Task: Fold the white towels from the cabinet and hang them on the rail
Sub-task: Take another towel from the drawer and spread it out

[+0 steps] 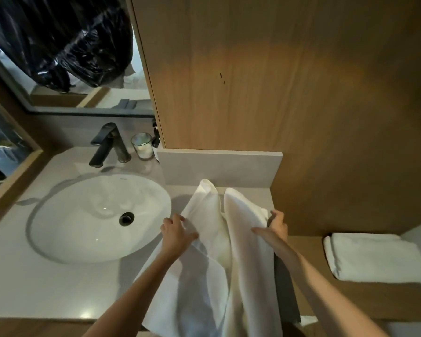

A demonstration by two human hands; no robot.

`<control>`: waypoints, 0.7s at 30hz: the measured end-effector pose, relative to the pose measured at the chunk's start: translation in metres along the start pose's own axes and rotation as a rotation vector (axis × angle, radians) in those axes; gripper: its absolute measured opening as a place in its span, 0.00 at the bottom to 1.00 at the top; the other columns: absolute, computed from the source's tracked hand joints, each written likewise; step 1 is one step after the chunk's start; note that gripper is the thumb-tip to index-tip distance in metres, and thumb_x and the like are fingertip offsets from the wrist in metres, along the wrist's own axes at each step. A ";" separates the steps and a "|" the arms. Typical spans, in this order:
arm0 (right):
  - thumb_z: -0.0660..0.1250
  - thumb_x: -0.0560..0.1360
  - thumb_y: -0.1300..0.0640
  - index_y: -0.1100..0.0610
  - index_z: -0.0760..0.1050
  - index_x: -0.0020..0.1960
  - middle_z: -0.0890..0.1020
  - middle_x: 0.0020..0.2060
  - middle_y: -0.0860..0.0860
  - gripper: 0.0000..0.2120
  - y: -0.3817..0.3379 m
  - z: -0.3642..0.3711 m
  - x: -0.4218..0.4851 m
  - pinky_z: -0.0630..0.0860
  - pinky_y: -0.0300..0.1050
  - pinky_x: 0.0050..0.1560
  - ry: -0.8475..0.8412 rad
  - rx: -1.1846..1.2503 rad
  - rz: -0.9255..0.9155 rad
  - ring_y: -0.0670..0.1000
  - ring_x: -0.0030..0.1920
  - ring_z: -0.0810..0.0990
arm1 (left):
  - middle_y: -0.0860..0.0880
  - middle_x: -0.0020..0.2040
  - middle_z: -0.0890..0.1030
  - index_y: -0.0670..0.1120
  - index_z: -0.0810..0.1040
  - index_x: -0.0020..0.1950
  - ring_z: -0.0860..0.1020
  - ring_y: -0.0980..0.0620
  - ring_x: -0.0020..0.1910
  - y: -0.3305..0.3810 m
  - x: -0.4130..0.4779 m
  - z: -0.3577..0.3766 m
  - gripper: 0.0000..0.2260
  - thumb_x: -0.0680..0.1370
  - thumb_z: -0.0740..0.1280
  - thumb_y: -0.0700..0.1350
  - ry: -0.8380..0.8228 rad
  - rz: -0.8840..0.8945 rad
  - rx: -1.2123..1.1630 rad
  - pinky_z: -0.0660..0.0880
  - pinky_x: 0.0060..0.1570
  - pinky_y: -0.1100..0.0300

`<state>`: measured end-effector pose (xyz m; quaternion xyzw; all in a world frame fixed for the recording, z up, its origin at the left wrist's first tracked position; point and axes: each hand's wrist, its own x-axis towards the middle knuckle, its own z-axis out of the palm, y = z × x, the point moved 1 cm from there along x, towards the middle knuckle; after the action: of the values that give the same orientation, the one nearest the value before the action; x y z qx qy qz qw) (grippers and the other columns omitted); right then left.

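Observation:
A white towel [212,259] lies long and rumpled on the grey countertop [58,288], running from the back wall to the front edge and hanging over it. My left hand [176,231] pinches its left edge beside the sink. My right hand [274,228] grips its right edge, thumb on top. A second white towel [374,257], folded, rests on a wooden shelf [365,302] at the right. No rail is in view.
A white oval sink [83,222] with a black faucet [107,144] is at the left. A glass cup [142,145] and a dark bottle [156,135] stand behind it. A wooden cabinet wall [277,81] rises ahead, a mirror [71,57] at upper left.

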<state>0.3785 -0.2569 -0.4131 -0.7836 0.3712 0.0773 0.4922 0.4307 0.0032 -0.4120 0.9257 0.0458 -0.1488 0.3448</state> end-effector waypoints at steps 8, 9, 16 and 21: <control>0.79 0.67 0.58 0.58 0.61 0.73 0.74 0.65 0.57 0.41 -0.021 -0.010 -0.027 0.73 0.54 0.64 0.133 0.607 0.017 0.57 0.61 0.76 | 0.46 0.54 0.66 0.41 0.68 0.60 0.69 0.49 0.51 -0.006 0.001 -0.009 0.23 0.72 0.74 0.48 -0.063 0.059 0.064 0.72 0.54 0.55; 0.78 0.68 0.58 0.58 0.64 0.71 0.77 0.62 0.57 0.37 -0.025 -0.011 -0.031 0.75 0.53 0.63 0.150 0.650 -0.008 0.56 0.59 0.78 | 0.47 0.54 0.67 0.42 0.68 0.58 0.70 0.48 0.51 -0.007 0.002 -0.010 0.22 0.71 0.74 0.47 -0.074 0.039 0.049 0.72 0.56 0.54; 0.67 0.77 0.55 0.60 0.74 0.43 0.76 0.35 0.49 0.09 -0.048 -0.016 -0.075 0.69 0.44 0.39 0.215 0.343 -0.455 0.46 0.38 0.73 | 0.40 0.44 0.79 0.39 0.75 0.47 0.79 0.41 0.44 0.006 -0.002 -0.028 0.09 0.76 0.70 0.44 -0.096 0.125 -0.179 0.79 0.44 0.52; 0.63 0.80 0.51 0.47 0.77 0.58 0.82 0.47 0.38 0.09 -0.066 -0.014 -0.118 0.75 0.39 0.48 0.212 0.151 -0.666 0.41 0.47 0.79 | 0.44 0.40 0.79 0.37 0.78 0.49 0.79 0.52 0.37 0.058 -0.048 -0.074 0.04 0.76 0.69 0.37 -0.180 0.221 -0.702 0.76 0.33 0.68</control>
<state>0.3344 -0.1926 -0.3012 -0.8267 0.1493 -0.1966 0.5057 0.4142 0.0082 -0.3079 0.7337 -0.0368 -0.1666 0.6577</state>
